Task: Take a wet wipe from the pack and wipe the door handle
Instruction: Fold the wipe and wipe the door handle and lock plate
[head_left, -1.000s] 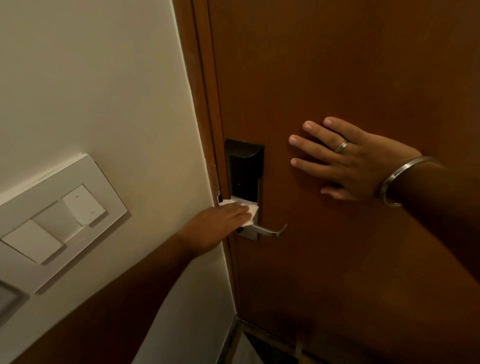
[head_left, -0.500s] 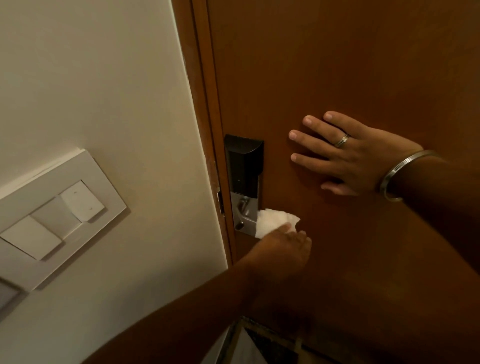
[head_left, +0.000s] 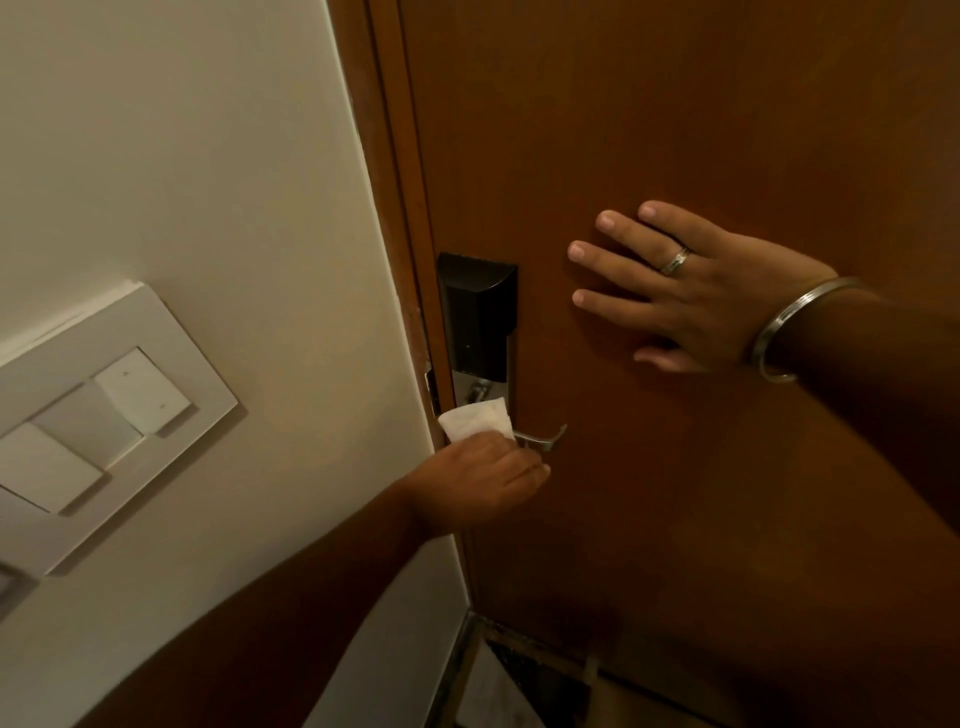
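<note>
Mid-wipe: at centre frame the left hand (head_left: 483, 475) pinches the wet wipe (head_left: 475, 420) against the root of the door handle (head_left: 543, 439). The right hand (head_left: 691, 291), fingers spread flat, braces the door (head_left: 675, 130) at right. Next, I'd guess, drag the wipe along the lever to its tip.

Matt wooden door (head_left: 675, 104), brushed metal handle (head_left: 543, 440), glossy black plastic lock housing (head_left: 478, 312).
</note>
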